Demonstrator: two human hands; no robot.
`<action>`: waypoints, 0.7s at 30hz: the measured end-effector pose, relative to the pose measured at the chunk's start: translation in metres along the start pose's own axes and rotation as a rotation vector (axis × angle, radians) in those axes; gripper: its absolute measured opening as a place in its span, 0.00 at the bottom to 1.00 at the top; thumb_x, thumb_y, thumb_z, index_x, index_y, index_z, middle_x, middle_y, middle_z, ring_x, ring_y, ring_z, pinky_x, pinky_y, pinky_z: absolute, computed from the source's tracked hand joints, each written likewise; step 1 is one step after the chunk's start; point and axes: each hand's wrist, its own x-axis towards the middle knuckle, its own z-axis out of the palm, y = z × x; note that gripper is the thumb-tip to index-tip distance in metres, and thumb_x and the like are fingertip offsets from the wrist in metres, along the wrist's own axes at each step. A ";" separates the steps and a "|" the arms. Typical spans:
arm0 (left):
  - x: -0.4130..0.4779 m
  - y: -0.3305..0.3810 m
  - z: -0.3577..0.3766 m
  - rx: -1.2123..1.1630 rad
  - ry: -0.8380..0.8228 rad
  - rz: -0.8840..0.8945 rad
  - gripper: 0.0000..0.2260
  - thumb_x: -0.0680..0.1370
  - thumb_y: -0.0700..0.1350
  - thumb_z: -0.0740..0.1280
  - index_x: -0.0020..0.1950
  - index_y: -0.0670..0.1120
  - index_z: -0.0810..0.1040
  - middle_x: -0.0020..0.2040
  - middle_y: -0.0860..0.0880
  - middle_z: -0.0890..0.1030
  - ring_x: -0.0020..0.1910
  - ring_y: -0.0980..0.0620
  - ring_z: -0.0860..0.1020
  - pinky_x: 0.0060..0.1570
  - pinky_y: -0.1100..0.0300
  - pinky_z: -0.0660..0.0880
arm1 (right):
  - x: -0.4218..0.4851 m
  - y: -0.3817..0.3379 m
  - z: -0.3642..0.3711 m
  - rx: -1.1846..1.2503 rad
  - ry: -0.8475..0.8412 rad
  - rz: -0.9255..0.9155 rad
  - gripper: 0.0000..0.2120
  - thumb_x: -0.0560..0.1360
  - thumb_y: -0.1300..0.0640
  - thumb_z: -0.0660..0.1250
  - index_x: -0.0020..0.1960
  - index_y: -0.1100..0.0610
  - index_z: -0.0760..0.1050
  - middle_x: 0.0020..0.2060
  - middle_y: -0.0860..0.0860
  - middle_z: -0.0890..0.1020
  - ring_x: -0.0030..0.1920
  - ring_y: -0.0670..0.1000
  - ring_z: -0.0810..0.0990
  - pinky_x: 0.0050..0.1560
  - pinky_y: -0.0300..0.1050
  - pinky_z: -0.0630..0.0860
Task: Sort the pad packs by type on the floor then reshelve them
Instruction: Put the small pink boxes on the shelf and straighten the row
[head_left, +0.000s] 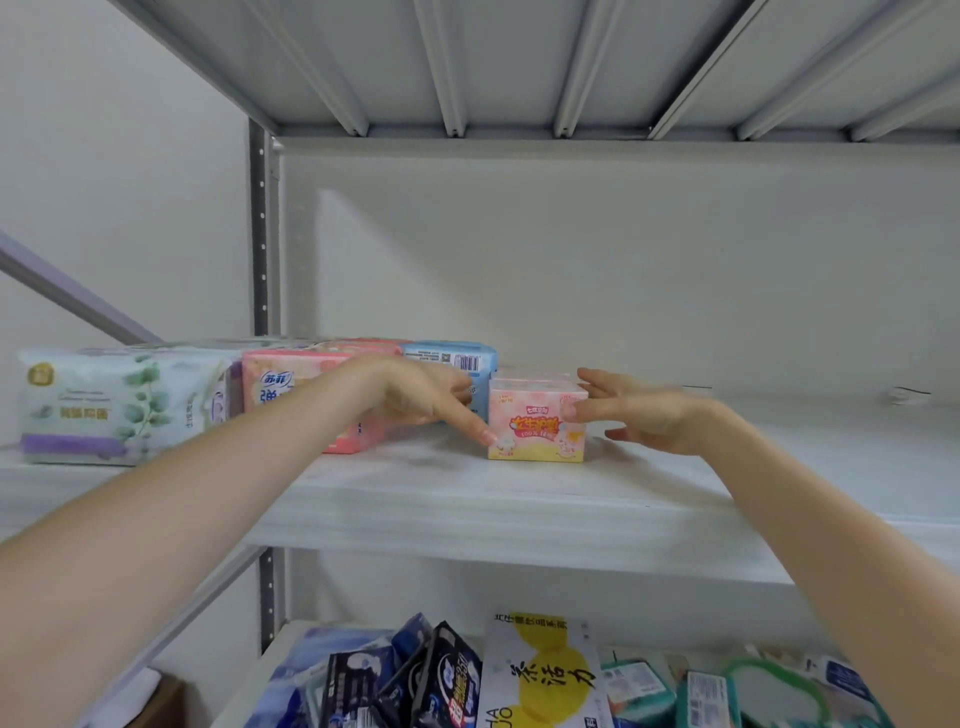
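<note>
The small pink pack (537, 421) stands upright near the front edge of the shelf (467, 499), about midway along it, a squat block wrapped in glossy film, pink fading to yellow at the bottom with a red label on its face. The left hand (415, 392) and right hand (644, 415) flank it, fingers straight and spread, pressing lightly on its sides, neither curled round it. Just beside it to the left stands a blue pack (452, 358), then a larger pink pack (280, 384) and a white leaf-printed pack (104, 405) toward the shelf's left end. Reshelving looks well under way, grouped by type; what remains on the floor is out of view. Dark packs (441, 675) and green packs (706, 691) sit on the tier below.
</note>
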 end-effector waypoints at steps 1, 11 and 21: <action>0.005 -0.003 0.004 0.005 0.001 0.013 0.47 0.64 0.54 0.79 0.77 0.45 0.60 0.76 0.54 0.63 0.73 0.59 0.63 0.71 0.62 0.59 | 0.000 0.001 0.000 -0.004 -0.019 0.003 0.32 0.60 0.45 0.74 0.62 0.39 0.67 0.62 0.33 0.72 0.63 0.42 0.70 0.69 0.50 0.60; 0.026 -0.019 0.019 -0.162 -0.048 0.153 0.26 0.74 0.48 0.74 0.69 0.59 0.69 0.69 0.63 0.72 0.68 0.65 0.69 0.68 0.65 0.64 | 0.006 0.012 -0.007 -0.044 -0.100 -0.024 0.22 0.74 0.52 0.71 0.63 0.35 0.70 0.60 0.34 0.78 0.66 0.42 0.72 0.69 0.49 0.63; 0.034 -0.012 0.021 -0.137 -0.049 0.151 0.31 0.74 0.49 0.73 0.75 0.53 0.65 0.70 0.61 0.72 0.69 0.62 0.69 0.70 0.61 0.63 | 0.005 0.018 -0.020 -0.030 -0.086 0.014 0.28 0.73 0.52 0.72 0.70 0.41 0.68 0.63 0.36 0.77 0.68 0.43 0.70 0.74 0.54 0.58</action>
